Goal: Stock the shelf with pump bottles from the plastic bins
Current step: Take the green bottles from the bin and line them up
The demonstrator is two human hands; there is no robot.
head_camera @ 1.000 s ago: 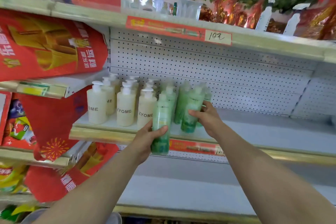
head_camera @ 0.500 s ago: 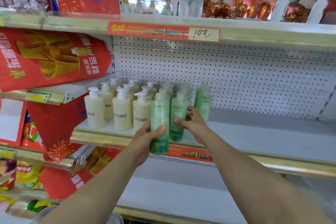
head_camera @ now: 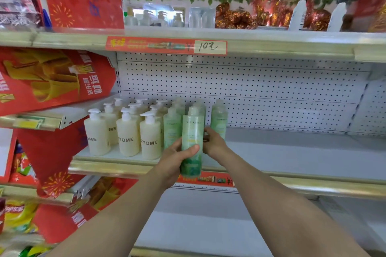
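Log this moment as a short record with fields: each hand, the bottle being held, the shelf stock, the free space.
left hand: grips the held green bottle round its lower half
held green bottle: upright, base in front of the shelf's front lip, not yet set down
right hand: just right of the held green bottle, fingertips hidden behind it, grip unclear
shelf stock: cream ZYOME pump bottles at left, green bottles beside them
free space: shelf bare right of the green bottles

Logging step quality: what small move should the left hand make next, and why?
Probably lift the green bottle onto the shelf: the left hand grips it with its base below the front lip, before the standing green row.
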